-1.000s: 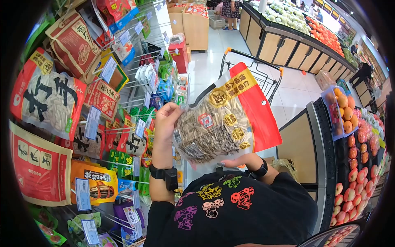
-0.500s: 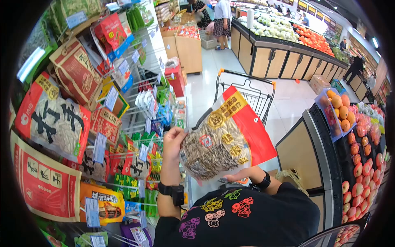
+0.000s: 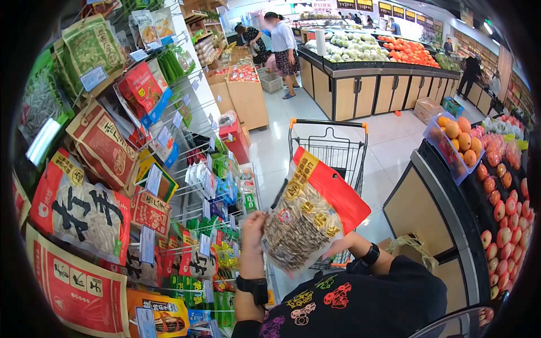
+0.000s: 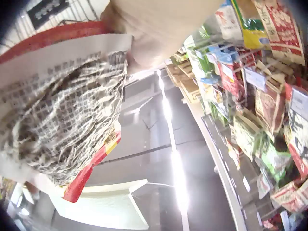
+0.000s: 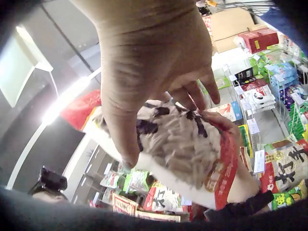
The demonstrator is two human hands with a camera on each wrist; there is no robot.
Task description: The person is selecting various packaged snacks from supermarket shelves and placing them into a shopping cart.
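A red-topped bag of sunflower seeds (image 3: 301,225), with gold lettering and a clear front, is held in front of the body, tilted in the head view. The left hand (image 3: 255,230) pinches its left side edge. Low on the right, the right hand (image 3: 340,244) grips the bag with the thumb on the near face; its other fingers are hidden behind. In the left wrist view the printed face of the bag (image 4: 62,110) hangs beside the left hand (image 4: 154,29). The right wrist view shows the right hand (image 5: 154,72) over the bag's seed-filled other face (image 5: 178,149).
On the left, a hook rack carries packaged snacks, including a similar seed bag (image 3: 81,211) and a red pouch (image 3: 79,287). A shopping cart (image 3: 328,141) stands ahead. To the right is a fruit stand with apples (image 3: 501,242) and a crate of oranges (image 3: 459,138). People (image 3: 280,45) stand farther off.
The head view has tilted up, so the rack, cart and bag sit lower in it and more of the store's far side shows. Both hands keep their hold on the bag.
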